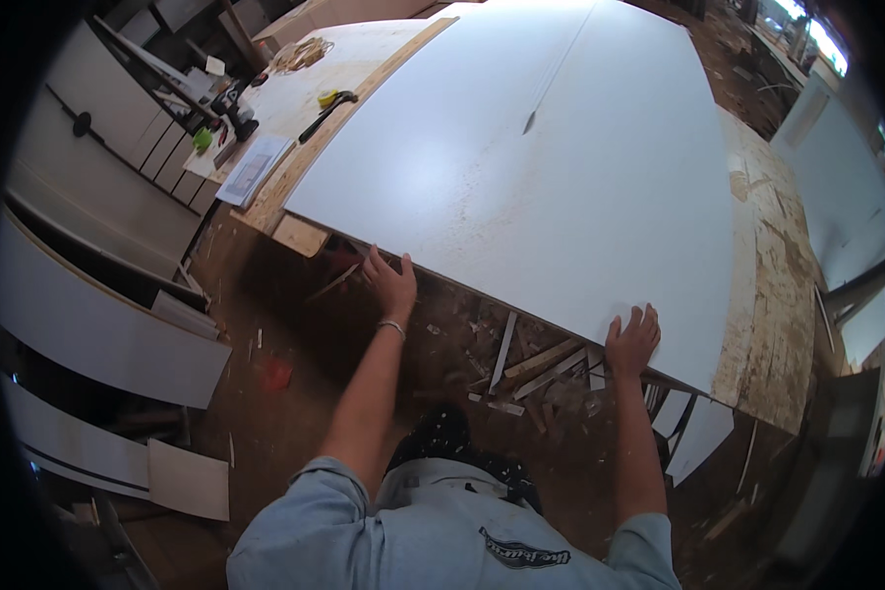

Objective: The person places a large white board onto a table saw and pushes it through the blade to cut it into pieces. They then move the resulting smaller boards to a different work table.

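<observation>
Both hands grip the white panel's (551, 167) near edge, left hand (391, 285) and right hand (631, 341) curled over it; best moved evenly, level.

One large white panel (551, 167), two hands, left hand (391, 285), right hand (631, 341), one hammer (329, 108), one drill (234, 108)

White board (541, 167), brown scrap-strewn floor (295, 383), pale blue sleeves (295, 501).
</observation>
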Available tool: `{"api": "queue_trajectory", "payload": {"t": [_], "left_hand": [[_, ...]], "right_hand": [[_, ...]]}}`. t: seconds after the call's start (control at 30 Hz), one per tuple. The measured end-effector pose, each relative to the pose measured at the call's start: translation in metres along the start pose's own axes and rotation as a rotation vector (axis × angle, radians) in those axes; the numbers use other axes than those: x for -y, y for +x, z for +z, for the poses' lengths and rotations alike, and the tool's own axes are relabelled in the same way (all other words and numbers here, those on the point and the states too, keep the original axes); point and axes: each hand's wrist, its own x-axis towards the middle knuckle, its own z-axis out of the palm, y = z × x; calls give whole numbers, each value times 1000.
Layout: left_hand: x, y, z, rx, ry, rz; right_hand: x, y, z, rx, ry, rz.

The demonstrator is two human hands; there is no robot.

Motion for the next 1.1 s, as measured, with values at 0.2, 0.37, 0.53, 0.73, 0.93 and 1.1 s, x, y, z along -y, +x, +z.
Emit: {"api": "queue_trajectory", "payload": {"t": [0.2, 0.37, 0.53, 0.73, 0.93, 1.1], "left_hand": [[68, 123, -6, 196, 121, 300], [80, 155, 28, 332, 116, 440], [71, 159, 44, 234, 136, 397], [65, 172, 59, 298, 212, 423], [44, 187, 85, 335, 229, 429], [32, 196, 104, 354, 234, 376]], "right_hand": [[85, -8, -5, 250, 173, -314], [70, 20, -18, 419, 104, -477], [64, 36, -12, 321, 99, -535], [57, 53, 2, 275, 157, -529], [51, 88, 9, 310, 160, -471], [46, 103, 25, 306, 158, -442]]}}
